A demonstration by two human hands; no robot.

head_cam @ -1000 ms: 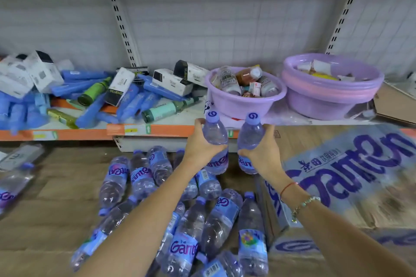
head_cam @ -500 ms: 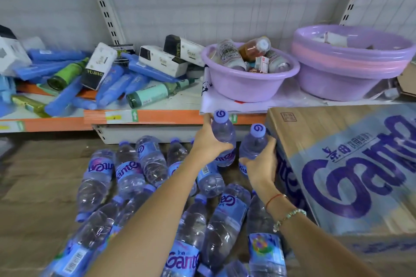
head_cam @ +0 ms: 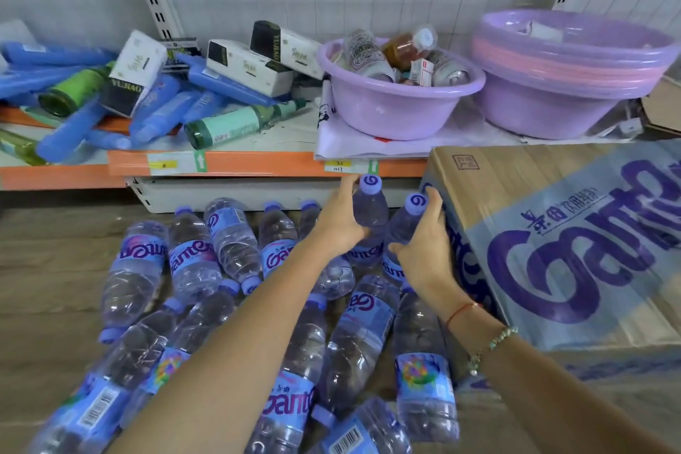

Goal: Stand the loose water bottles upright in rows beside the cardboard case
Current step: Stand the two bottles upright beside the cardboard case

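Left hand: the left hand (head_cam: 341, 223) was curled round the shoulder of an upright bottle (head_cam: 369, 210), its grip pinching the plastic just below the cap.
Right hand: the right hand (head_cam: 423, 249) was wrapped round a second upright bottle (head_cam: 407, 221), fingers on the far side, squeezed between that bottle and the case wall.
Where the pair stood: at about twelve o'clock from the person, close under the orange shelf edge (head_cam: 258, 163), the right-hand bottle just beside the corner of the cardboard case (head_cam: 575, 254), which lay at two o'clock. I could not tell whether their bases had reached the floor (the hands and the bottles in front hid them).
Done: at most these two, the start of a first row, by my reckoning.
Left: nearly everything. The loose bottles (head_cam: 228, 306) lay flat on the wooden floor (head_cam: 48, 269) from nine round to six o'clock, a dozen or more, caps pointing every way, some overlapping.
Not part of it: the purple basin (head_cam: 398, 107) of small bottles and the stacked basins (head_cam: 567, 77) on the shelf above.
Judgement: barely begun; the row needed room cleared along the case side first.
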